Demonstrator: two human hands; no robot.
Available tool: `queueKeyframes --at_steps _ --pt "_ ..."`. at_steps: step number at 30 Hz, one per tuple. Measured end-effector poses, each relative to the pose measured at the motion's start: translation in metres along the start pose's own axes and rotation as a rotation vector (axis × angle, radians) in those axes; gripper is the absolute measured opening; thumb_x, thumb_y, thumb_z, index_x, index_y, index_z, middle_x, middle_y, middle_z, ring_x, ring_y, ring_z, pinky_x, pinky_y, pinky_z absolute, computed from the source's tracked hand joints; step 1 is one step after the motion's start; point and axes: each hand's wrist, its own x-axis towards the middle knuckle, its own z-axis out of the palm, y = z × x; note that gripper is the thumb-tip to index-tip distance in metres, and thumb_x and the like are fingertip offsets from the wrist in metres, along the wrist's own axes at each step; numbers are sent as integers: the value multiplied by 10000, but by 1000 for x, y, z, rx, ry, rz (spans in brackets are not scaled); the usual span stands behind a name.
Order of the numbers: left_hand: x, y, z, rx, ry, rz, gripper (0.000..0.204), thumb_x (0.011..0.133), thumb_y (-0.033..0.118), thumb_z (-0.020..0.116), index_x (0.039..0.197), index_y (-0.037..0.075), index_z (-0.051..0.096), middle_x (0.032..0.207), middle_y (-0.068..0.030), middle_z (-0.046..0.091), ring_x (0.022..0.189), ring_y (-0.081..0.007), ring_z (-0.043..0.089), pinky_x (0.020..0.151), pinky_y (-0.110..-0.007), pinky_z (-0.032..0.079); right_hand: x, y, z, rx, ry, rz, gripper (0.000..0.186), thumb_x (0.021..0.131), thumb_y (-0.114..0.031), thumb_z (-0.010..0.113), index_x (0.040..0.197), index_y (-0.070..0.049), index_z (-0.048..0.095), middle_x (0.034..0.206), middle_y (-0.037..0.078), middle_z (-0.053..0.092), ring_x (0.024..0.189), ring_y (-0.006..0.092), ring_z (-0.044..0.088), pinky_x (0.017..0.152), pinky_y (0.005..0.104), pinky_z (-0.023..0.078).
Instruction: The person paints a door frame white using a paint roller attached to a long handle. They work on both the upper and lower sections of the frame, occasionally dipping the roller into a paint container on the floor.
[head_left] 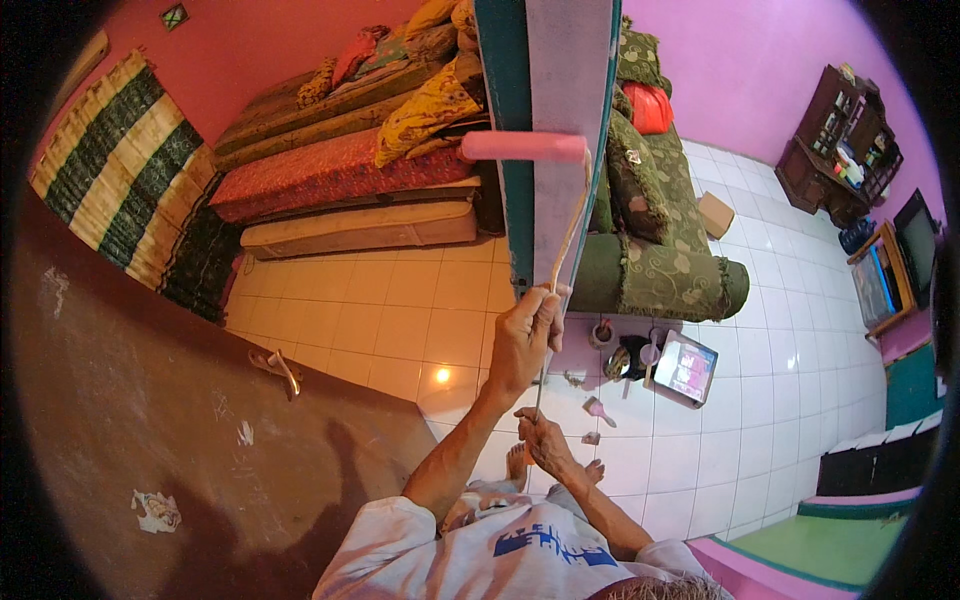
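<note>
A paint roller with a pink sleeve (525, 147) lies across the narrow lavender wall end (568, 60), which has teal edges. From its right end a thin bent rod runs down to my hands. My left hand (527, 335) is closed around the rod, midway up. Lower down, my right hand (548, 445) closes on the same roller near its bottom end, where a bit of orange shows. Below and right of my hands, a paintbrush (599, 411) with pink on it rests on the white tiles.
A brown door (330, 470) with a metal handle (283, 373) stands at my left. Stacked mattresses (350, 180) fill the room beyond it. To the right are a green sofa (670, 270), small pots (602, 334), a rectangular tray (685, 369) and a cardboard box (715, 215).
</note>
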Motion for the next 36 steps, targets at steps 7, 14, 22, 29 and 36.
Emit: queueKeyframes --at_steps 7,14,22,29,36 --pt "-35 -50 3 67 14 -146 252 1056 211 461 1130 36 627 625 2 513 548 -75 522 505 -242 446 -23 47 19 -81 -6 17 226 1019 -191 443 1175 -49 523 678 127 583 605 335 601 577 448 465" --pt "-47 -44 11 73 -28 -86 252 1054 213 466 1142 38 625 631 -5 527 547 -81 532 507 -248 447 -29 36 12 29 -17 60 267 1023 -176 466 1239 -36 536 692 78 548 590 199 560 560 348 459" --pt "-13 -15 22 -7 -113 27 218 1044 143 479 1173 18 602 650 -7 491 541 -76 496 497 -244 435 -13 10 -8 -67 32 -42 284 1031 -195 450 1243 -20 521 831 144 641 785 272 662 728 372 526" --pt "22 29 17 -9 -123 119 270 1058 189 452 1207 9 586 649 -5 486 536 -73 489 494 -242 433 13 -23 -19 -40 40 -26 293 1030 -224 460 1230 -22 528 778 126 652 721 255 652 689 361 513" --pt "59 97 20 -80 -190 246 367 1068 296 415 1202 -2 583 638 11 503 520 -72 512 498 -222 409 10 -85 -48 -54 171 -201 265 1025 -195 476 1197 -7 550 729 104 631 669 238 638 646 359 495"
